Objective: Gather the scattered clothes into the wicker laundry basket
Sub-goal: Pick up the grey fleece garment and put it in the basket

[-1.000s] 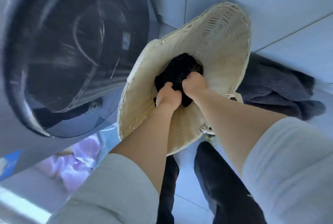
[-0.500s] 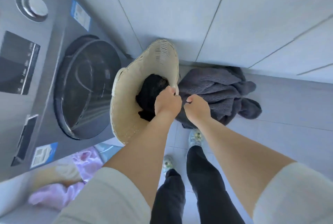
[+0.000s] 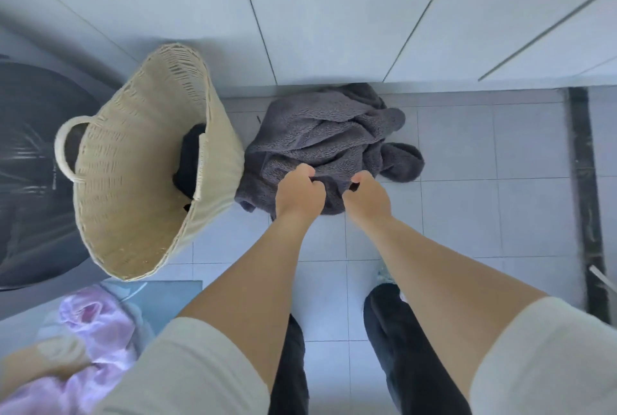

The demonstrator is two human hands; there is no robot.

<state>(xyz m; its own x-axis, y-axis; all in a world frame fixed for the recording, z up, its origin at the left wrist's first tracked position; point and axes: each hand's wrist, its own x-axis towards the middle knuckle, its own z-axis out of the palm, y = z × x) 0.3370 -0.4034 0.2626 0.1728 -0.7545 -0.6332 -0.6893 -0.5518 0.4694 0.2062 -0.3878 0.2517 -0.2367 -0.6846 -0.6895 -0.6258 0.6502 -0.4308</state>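
The wicker laundry basket (image 3: 133,187) stands on the floor at the left, with a black garment (image 3: 188,164) lying inside it. Right of the basket a fluffy grey garment (image 3: 320,134) lies crumpled on the tiles against the wall. My left hand (image 3: 298,192) is closed on the grey garment's near edge. My right hand (image 3: 367,196) grips the same edge a little further right. A pale purple garment (image 3: 96,331) lies on the floor at the lower left.
A dark washing machine door (image 3: 30,154) sits at the far left behind the basket. White wall panels (image 3: 334,14) rise behind the grey garment. A black floor strip (image 3: 586,181) runs along the right. My feet and dark trousers (image 3: 394,331) are below.
Both hands came out of the basket, leaving the black garment inside, and moved right onto the grey garment, where they closed on its edge. The view swung right and pulled back.
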